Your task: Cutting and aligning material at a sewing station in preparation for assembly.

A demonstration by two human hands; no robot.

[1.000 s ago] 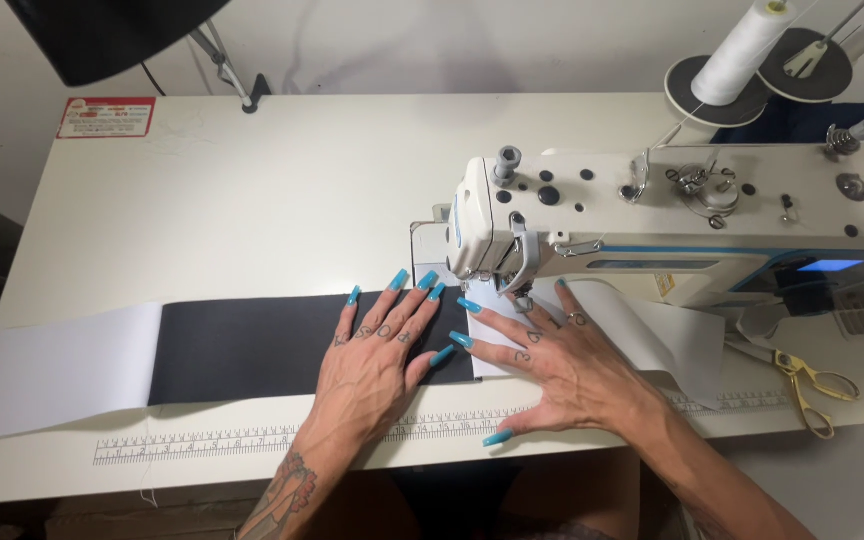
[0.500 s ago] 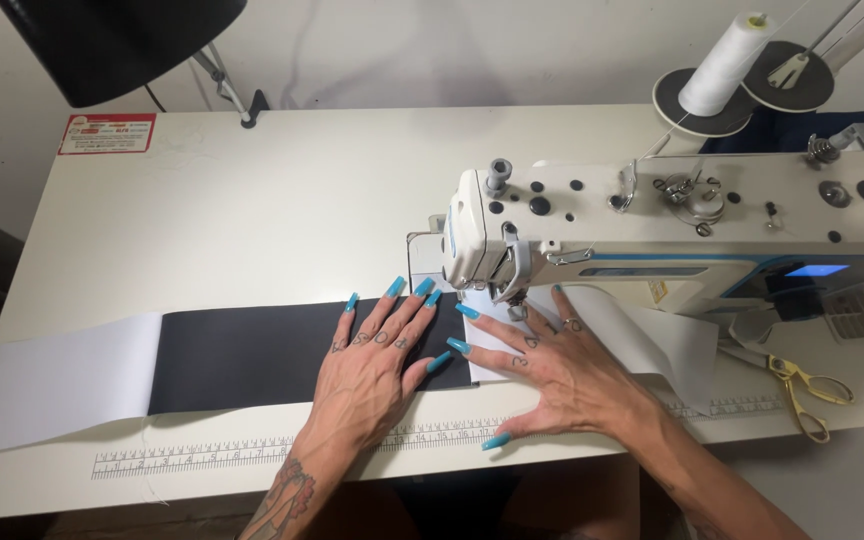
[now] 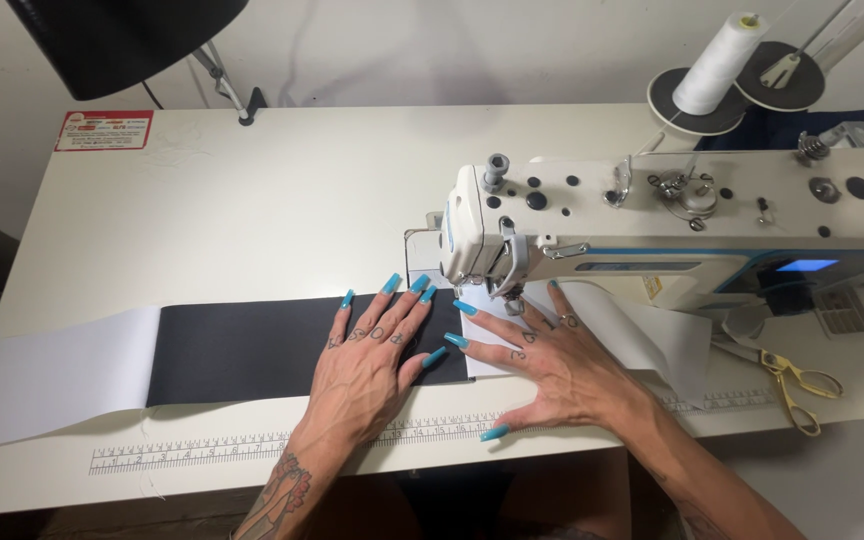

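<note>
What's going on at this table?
A person sits at a white sewing machine. The left hand lies flat on a black fabric strip, and the right hand presses white fabric beside the needle area. Gold-handled scissors lie to the right, and a white thread cone stands behind the machine.

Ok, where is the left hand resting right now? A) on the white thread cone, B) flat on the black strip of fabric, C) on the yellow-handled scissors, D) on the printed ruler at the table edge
B: the left hand lies palm-down, fingers spread, on the black strip of fabric, just left of the white sewing machine; the yellow-handled scissors lie untouched far to the right.
</note>
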